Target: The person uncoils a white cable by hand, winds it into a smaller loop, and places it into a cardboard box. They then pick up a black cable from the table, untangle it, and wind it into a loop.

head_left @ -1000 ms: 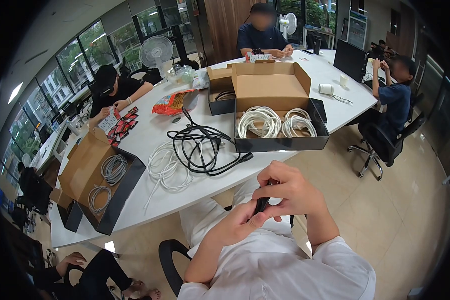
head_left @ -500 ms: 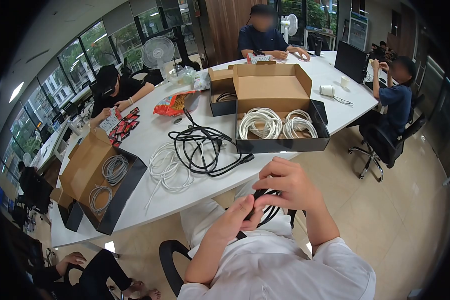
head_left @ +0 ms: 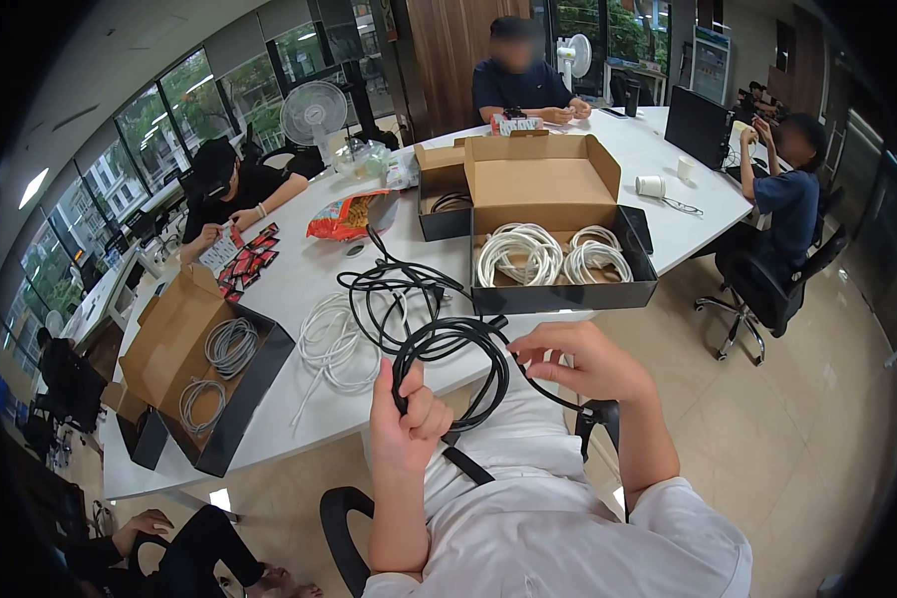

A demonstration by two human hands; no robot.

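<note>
My left hand (head_left: 409, 417) is wrapped around one side of a coiled black cable (head_left: 503, 379), with the thumb up along its loops. The coil hangs over my lap near the table's front edge. To its right, my right hand (head_left: 590, 361) pinches a loose length of the same cable between thumb and fingers. Below that pinch, the cable's tail trails toward the chair armrest. Just behind the coil on the table lie a tangled black cable (head_left: 374, 289) and a loose white cable bundle (head_left: 331, 334).
An open box (head_left: 563, 297) holds coiled white cables; another box (head_left: 239, 424) at left holds grey coils. An orange snack bag (head_left: 344, 221), red packets (head_left: 249, 261), a paper cup (head_left: 651, 186) and a monitor (head_left: 698, 125) are on the table. Several other people sit around.
My hands have moved apart: the left went left and up with the coil, which now shows as a wide ring. The right now grips a loose length beside it.
</note>
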